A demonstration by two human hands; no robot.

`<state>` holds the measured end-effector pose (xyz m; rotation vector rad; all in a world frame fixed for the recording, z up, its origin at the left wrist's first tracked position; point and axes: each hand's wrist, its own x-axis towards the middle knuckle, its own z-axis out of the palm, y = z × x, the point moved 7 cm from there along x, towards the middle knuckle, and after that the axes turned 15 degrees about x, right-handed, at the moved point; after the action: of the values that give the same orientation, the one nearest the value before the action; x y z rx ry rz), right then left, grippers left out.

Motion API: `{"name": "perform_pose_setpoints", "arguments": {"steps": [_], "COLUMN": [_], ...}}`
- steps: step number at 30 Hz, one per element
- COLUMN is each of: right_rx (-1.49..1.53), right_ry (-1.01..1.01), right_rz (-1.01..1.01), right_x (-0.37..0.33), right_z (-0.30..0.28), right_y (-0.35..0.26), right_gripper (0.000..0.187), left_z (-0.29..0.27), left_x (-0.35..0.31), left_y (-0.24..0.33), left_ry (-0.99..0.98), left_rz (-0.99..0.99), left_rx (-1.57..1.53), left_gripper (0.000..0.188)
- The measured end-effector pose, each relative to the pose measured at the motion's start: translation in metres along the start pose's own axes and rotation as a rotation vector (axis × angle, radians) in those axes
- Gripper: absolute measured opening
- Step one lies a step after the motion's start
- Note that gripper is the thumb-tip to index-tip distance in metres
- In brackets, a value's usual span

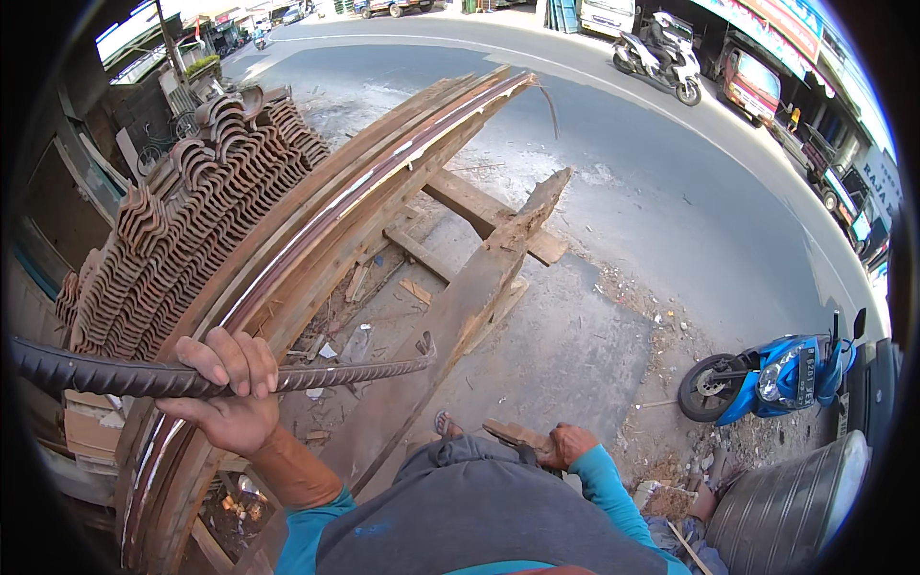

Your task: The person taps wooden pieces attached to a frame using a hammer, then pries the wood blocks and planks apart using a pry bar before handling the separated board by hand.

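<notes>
My left hand (228, 395) is closed around a ribbed steel bar (105, 372), held level across the left side. The bar's bent tip lies over a long weathered plank (484, 283) with a jagged far end; whether it touches the wood I cannot tell. At my right side, my right hand (572, 446) is closed on a short broken piece of wood (516, 436). Left of the plank rises a stack of long timber boards (316, 225), some with white and reddish edges. A crosspiece (489, 216) lies under the plank's far part.
Curved clay roof tiles (192, 230) are piled at the left. A blue motorbike (781, 379) stands at the right, above a ribbed metal drum (786, 508). Wood scraps and rubble (652, 383) litter the ground. Along the far road (460, 43) are a white scooter (661, 62) and parked vehicles.
</notes>
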<state>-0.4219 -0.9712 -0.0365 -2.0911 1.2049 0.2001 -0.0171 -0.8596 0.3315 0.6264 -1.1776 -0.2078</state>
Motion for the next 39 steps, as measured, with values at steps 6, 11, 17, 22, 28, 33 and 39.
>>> {"name": "perform_pose_setpoints", "arguments": {"steps": [6, 11, 17, 22, 28, 33, 39], "right_rx": [0.011, 0.109, 0.161, 0.129, 0.059, 0.0, 0.009], "right_ry": [-0.049, -0.013, -0.006, 0.1, 0.102, 0.022, 0.001], "right_rz": [0.011, 0.022, 0.142, 0.023, -0.016, -0.037, -0.14], "right_x": [0.042, 0.07, 0.098, 0.138, 0.161, 0.181, 0.207], "right_z": [-0.042, -0.06, -0.094, -0.148, -0.203, -0.217, -0.209], "right_y": [-0.002, 0.018, 0.073, 0.125, 0.172, 0.189, 0.176], "right_gripper": [0.058, 0.058, 0.055, 0.051, 0.049, 0.048, 0.049], "left_z": [0.016, 0.042, 0.088, 0.13, 0.186, 0.227, 0.271], "left_x": [0.022, 0.039, 0.07, 0.083, 0.071, 0.067, 0.074], "left_y": [-0.091, -0.145, -0.193, -0.222, -0.233, -0.228, -0.251], "left_ry": [0.078, -0.087, -0.122, -0.1, -0.118, -0.218, -0.396], "left_rz": [-0.111, -0.119, -0.102, -0.082, -0.114, -0.039, -0.018], "left_rx": [-0.084, -0.206, -0.218, -0.201, -0.028, -0.004, 0.023], "left_gripper": [0.074, 0.076, 0.076, 0.076, 0.071, 0.079, 0.069]}}
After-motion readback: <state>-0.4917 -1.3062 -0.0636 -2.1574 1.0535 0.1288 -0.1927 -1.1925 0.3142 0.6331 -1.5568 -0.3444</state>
